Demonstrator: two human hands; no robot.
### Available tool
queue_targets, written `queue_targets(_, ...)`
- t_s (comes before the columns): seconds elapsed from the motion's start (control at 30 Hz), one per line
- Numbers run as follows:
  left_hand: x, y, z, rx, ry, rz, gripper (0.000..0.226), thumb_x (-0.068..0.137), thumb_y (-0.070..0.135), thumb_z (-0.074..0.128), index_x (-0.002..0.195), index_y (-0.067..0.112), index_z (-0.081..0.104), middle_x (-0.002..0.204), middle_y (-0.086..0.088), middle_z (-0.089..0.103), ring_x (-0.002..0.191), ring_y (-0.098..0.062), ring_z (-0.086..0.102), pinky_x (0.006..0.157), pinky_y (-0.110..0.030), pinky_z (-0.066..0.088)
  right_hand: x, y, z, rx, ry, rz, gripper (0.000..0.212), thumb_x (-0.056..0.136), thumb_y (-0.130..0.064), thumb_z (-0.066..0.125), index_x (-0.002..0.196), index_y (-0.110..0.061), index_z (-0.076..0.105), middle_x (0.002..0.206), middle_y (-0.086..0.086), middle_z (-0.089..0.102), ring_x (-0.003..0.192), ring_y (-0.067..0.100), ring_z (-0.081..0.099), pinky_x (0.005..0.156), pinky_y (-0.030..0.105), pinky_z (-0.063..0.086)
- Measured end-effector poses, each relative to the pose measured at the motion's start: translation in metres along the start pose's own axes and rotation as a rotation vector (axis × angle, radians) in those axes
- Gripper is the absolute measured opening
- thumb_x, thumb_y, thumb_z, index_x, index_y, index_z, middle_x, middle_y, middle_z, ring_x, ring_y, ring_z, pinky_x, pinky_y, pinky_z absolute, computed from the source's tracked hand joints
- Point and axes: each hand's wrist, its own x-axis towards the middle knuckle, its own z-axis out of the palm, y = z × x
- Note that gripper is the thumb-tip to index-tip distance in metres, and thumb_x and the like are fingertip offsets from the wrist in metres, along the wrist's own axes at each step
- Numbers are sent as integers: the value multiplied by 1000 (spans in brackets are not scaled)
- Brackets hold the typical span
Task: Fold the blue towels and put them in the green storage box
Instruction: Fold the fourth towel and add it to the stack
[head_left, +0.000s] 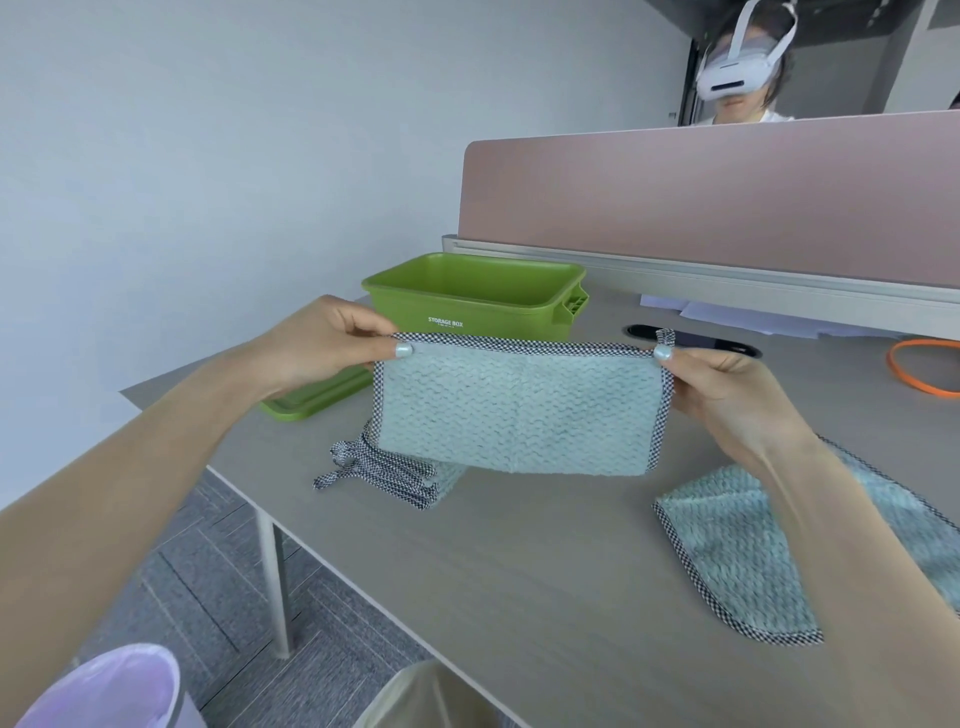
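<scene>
1. Nearest, low at the left, a lilac bin (111, 686) stands on the grey carpet beside the table's leg (274, 577).
2. On the pale table (519, 571), at the near right, one blue towel (727, 551) lies flat and rumpled, its checked border showing; the right forearm crosses over part of it.
3. Above the middle of the table a second towel, the held towel (519, 410), hangs folded in half, clear of the tabletop, fold at the bottom and checked edges along the top and sides.
4. The left hand (322, 343) pinches its upper left corner between thumb and fingers, closed tight on the cloth.
5. The right hand (722, 384) pinches the upper right corner the same way, just beneath a small hanging loop (666, 336) that sticks up.
6. Behind and below the held towel a stack (400, 475) of folded towels rests on the table, checked edges and loops trailing to the left.
7. Just past the left hand a green lid (317, 397) lies flat near the table's edge.
8. Behind it the green box (478, 301) stands open, marked "STORAGE BOX"; I cannot see any towel inside from here.
9. To the right, an orange cable (919, 369) curls on the table.
10. Farthest back, a pink divider (727, 192) runs across, and a person wearing a white headset (743, 62) sits behind it.
</scene>
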Motion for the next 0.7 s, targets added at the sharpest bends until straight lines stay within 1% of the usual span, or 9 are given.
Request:
queue_targets(0.1, -2, -3, 1, 18, -22, -34, 12, 85, 8, 60, 88, 2, 70, 85, -4, 68, 76, 0, 59, 69, -2, 45, 1, 0, -1, 5, 69, -28, 57, 36, -57, 83, 76, -17, 78, 89, 3, 76, 91, 18, 69, 97, 34, 49)
queue_targets(0.2, -1, -4, 3, -124, -5, -50, 18, 87, 9, 55, 96, -1, 68, 84, 4, 73, 83, -2, 63, 74, -7, 48, 2, -1, 0, 6, 91, -55, 58, 31, -60, 84, 72, -21, 78, 83, -2, 76, 84, 14, 69, 92, 29, 51)
queue_targets(0.27, -1, -1, 5, -231, 9, -61, 16, 87, 6, 54, 89, 1, 69, 77, 9, 73, 79, 1, 66, 74, -9, 50, 3, -1, 1, 33, 97, -81, 59, 28, -62, 85, 69, -21, 77, 77, -4, 75, 77, 10, 68, 85, 25, 53)
queue_targets(0.33, 1, 2, 6, -313, 44, -54, 19, 85, 2, 55, 79, 6, 72, 72, 7, 73, 75, -1, 67, 74, -11, 51, 4, -2, 1, 73, 104, -98, 56, 30, -59, 86, 67, -19, 76, 75, -3, 75, 73, 10, 67, 80, 25, 54)
queue_targets(0.43, 3, 10, 8, -389, 90, -47, 14, 83, -2, 55, 78, 4, 67, 68, 6, 72, 70, -2, 66, 73, -13, 52, 4, -4, 1, 98, 123, -101, 53, 32, -57, 86, 68, -19, 75, 75, -3, 75, 72, 11, 67, 80, 28, 54)
queue_targets(0.53, 3, 16, 10, -442, 108, -34, 28, 83, -3, 55, 69, 13, 73, 70, 6, 72, 71, -3, 66, 71, -14, 53, 3, -7, 3, 106, 173, -101, 50, 32, -57, 85, 66, -22, 74, 71, -6, 73, 69, 10, 63, 75, 26, 53)
queue_targets(0.6, 3, 21, 11, -465, 137, -22, 28, 84, -3, 54, 78, 18, 73, 71, 4, 66, 70, -4, 64, 72, -14, 51, 1, -12, 5, 109, 200, -98, 36, 44, -52, 83, 62, -23, 69, 64, -9, 69, 61, 6, 60, 67, 22, 51)
queue_targets(0.67, 5, 22, 11, -441, 143, -29, 24, 86, -1, 54, 94, 18, 67, 77, 0, 60, 75, -7, 60, 75, -16, 50, 1, -14, 6, 134, 231, -96, 21, 74, -33, 74, 64, -23, 58, 56, -12, 63, 54, 2, 56, 59, 19, 48)
queue_targets(0.7, 6, 22, 12, -399, 136, -46, 22, 87, 1, 54, 98, 17, 65, 84, -3, 62, 81, -10, 60, 81, -19, 49, 2, -15, 6, 132, 244, -89, 21, 83, -23, 67, 66, -22, 54, 53, -13, 61, 51, 1, 54, 56, 17, 46)
